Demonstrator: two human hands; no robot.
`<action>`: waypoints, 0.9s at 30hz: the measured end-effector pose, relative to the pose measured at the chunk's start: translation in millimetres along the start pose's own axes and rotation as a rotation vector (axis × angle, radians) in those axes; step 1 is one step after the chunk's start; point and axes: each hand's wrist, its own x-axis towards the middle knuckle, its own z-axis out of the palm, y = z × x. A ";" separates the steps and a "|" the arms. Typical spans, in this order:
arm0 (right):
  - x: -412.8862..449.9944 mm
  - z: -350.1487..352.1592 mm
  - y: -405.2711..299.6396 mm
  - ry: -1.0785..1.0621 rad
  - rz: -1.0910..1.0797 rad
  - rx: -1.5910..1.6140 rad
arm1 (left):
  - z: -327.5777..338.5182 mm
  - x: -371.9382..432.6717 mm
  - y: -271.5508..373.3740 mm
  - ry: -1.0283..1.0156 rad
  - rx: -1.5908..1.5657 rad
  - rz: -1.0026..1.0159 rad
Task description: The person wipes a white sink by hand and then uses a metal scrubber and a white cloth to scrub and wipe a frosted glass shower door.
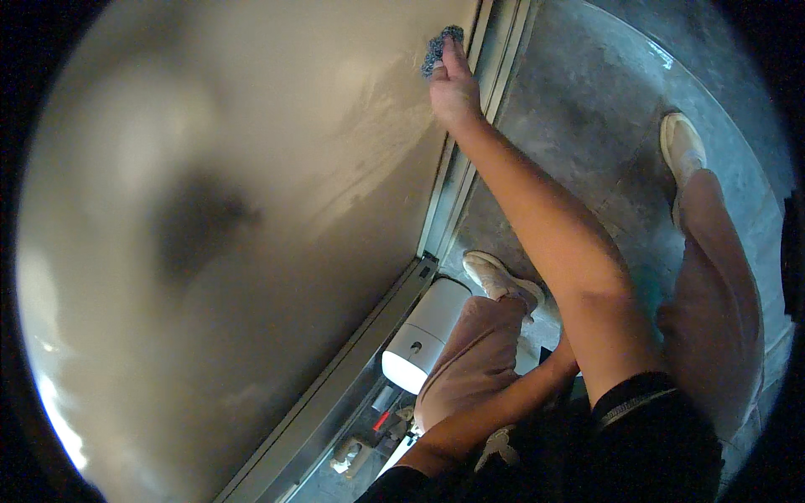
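Observation:
My right hand [456, 94] is closed around a grey metal wool scouring pad [442, 50]. It presses the pad against a large, glossy beige panel [302, 251], close to the panel's metal edge frame [475, 126]. Streaks and cloudy smears mark the panel around and below the hand. A blurred dark reflection shows in its shine. My left forearm [503, 409] bends across in front of my body. The left hand itself is out of view, hidden behind my right arm.
A white cylindrical container [421, 333] stands beside my left leg, near the frame's corner. Beyond it lie a red object [380, 421] and a box with white tissue [349, 456]. My shoes [682, 138] rest on a grey, stained floor [566, 107].

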 end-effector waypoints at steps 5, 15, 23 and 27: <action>-90.2 20.2 -72.5 -0.118 -0.226 0.143 | -14.8 -7.1 -2.1 0.048 -0.003 0.009; -26.3 21.5 -13.8 0.049 -0.196 0.030 | -18.1 -1.3 -2.2 0.028 -0.015 0.009; -15.8 5.0 -27.4 -0.007 -0.057 -0.017 | -10.0 -2.7 3.4 -0.009 -0.023 0.029; -34.7 19.5 -24.2 0.009 -0.239 -0.017 | -26.3 -1.2 -13.9 0.044 0.041 0.119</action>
